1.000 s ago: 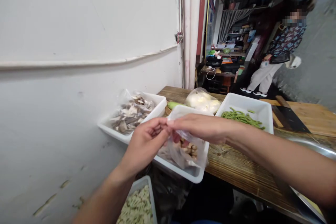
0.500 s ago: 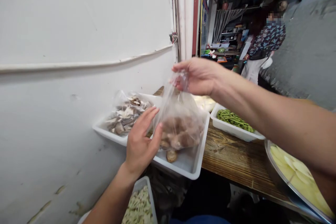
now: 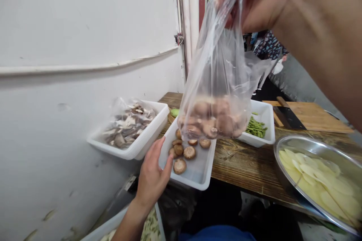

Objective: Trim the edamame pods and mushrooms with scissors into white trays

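My right hand [image 3: 251,0] is closed around the gathered top of a clear plastic bag [image 3: 217,60], held up in front of me. Brown mushrooms [image 3: 210,120] fill the bottom of the bag, which hangs over a white tray [image 3: 207,175]. Several loose mushrooms [image 3: 189,153] lie in that tray. At the tray's left edge is my left hand [image 3: 154,173], its thumb and fingers apart and nothing in its palm. Whether its fingertips touch the rim, I cannot tell.
Another white tray [image 3: 165,115] at left carries bagged sliced mushrooms [image 3: 128,124]. Right of the bag stand green beans [image 3: 256,127] in a tray, a cleaver [image 3: 291,116] on a cutting board [image 3: 322,116], and a metal bowl [image 3: 278,150] of pale slices. A person [image 3: 270,45] stands behind.
My right hand has lifted the bag of mushrooms up and closer to me, uncovering loose mushrooms in the tray. My left hand has stayed near the tray's left edge.
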The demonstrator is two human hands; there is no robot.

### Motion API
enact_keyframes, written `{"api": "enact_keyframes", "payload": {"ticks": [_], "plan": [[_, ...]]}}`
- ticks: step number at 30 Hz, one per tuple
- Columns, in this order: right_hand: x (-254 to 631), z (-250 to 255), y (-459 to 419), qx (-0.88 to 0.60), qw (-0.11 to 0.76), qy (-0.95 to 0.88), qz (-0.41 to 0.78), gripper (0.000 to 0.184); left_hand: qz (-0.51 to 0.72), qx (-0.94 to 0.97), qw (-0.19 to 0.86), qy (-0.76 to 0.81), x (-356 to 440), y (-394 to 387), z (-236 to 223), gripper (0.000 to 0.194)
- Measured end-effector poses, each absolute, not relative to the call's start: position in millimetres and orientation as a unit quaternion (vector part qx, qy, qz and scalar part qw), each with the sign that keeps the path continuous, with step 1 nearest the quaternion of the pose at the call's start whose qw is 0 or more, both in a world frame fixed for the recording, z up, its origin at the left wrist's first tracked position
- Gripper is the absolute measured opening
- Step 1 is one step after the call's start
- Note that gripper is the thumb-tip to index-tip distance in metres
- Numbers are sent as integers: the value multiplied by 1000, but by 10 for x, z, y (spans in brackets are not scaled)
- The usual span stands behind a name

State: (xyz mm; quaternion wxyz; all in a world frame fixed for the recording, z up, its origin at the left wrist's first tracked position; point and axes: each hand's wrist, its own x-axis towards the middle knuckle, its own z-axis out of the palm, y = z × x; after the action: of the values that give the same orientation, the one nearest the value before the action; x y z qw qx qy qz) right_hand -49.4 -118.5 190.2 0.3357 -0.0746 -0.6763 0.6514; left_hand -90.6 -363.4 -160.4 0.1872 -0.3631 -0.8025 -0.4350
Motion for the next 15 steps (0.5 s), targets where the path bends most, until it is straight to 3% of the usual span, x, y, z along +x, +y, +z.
{"api": "enact_keyframes", "payload": {"ticks": [6,15], "plan": [[-344,1941,-944,-132,390,-688,597,39,-438,-383,129,-803,-849,-3560,-1750,54],[-288,1982,-317,-209,431,-713,511,42,-424,-377,123,-814,-813,-3560,-1899,53]]}}
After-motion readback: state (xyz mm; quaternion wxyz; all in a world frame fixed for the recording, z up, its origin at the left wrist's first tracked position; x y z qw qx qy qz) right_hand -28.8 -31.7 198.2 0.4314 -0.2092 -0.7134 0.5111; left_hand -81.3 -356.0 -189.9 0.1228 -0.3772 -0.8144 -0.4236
